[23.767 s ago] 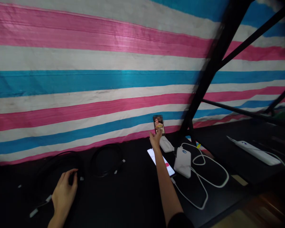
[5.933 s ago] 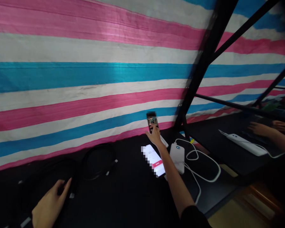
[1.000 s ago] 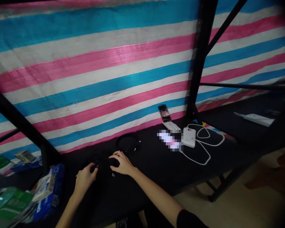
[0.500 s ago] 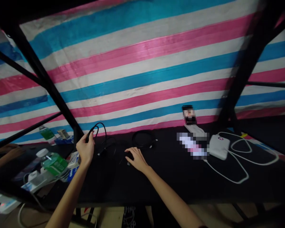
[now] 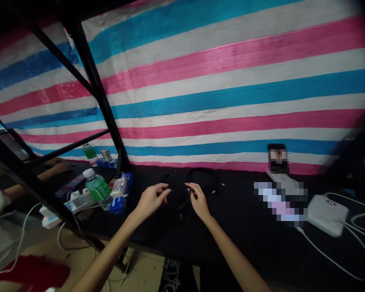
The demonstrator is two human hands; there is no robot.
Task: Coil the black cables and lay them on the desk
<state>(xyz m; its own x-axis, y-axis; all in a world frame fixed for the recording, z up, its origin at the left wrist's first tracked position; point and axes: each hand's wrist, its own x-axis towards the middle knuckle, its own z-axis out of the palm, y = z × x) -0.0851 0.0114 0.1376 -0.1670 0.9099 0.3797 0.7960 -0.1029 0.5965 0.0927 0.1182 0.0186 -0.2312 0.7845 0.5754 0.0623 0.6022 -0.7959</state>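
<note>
Over the black tabletop, my left hand (image 5: 153,197) is closed, thumb and fingertips together. A tiny light tip shows at them, too small to name. Facing it, my right hand (image 5: 198,200) has its fingers curled in around a thin black cable (image 5: 187,200), which runs down toward the table. A small connector (image 5: 181,217) lies below, between the hands. Just behind my right hand lies a coiled black cable (image 5: 205,172) with pale ends. Another piece of dark cable (image 5: 167,175) rests behind my left hand. Dark cable against dark table is hard to make out.
To the left stand a green-labelled bottle (image 5: 97,188), small boxes (image 5: 120,188) and a white power strip (image 5: 79,201). At right are a white power bank (image 5: 328,215) with white cables and a phone (image 5: 278,158). Another person's arm (image 5: 45,174) shows far left, beyond a black frame (image 5: 101,97).
My left hand has come down and right, close to my right hand; the black cable loop it held up is lowered. My right hand's fingers have curled in. The view has swung left.
</note>
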